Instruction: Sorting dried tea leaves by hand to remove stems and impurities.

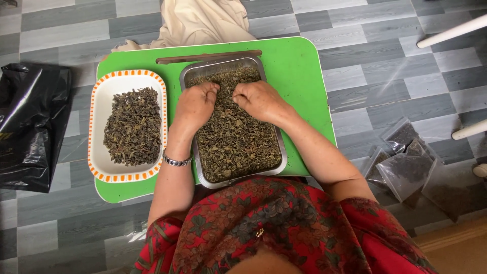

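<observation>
A metal tray point(282, 152) full of dried dark-green leaves point(233, 144) sits on a small green table point(299, 66). My left hand point(195, 104) and my right hand point(258, 99) both rest in the leaves at the tray's far half, fingers curled and pinching at the leaves close together. A silver bracelet point(176, 161) is on my left wrist. To the left stands a white oblong dish with an orange patterned rim point(96, 127), holding a smaller heap of the same leaves point(133, 126).
A black plastic bag point(28, 122) lies on the tiled floor at left. Several clear packets of dark leaves point(406, 167) lie on the floor at right. Beige cloth point(200, 20) is beyond the table. White legs of furniture point(451, 31) stand at right.
</observation>
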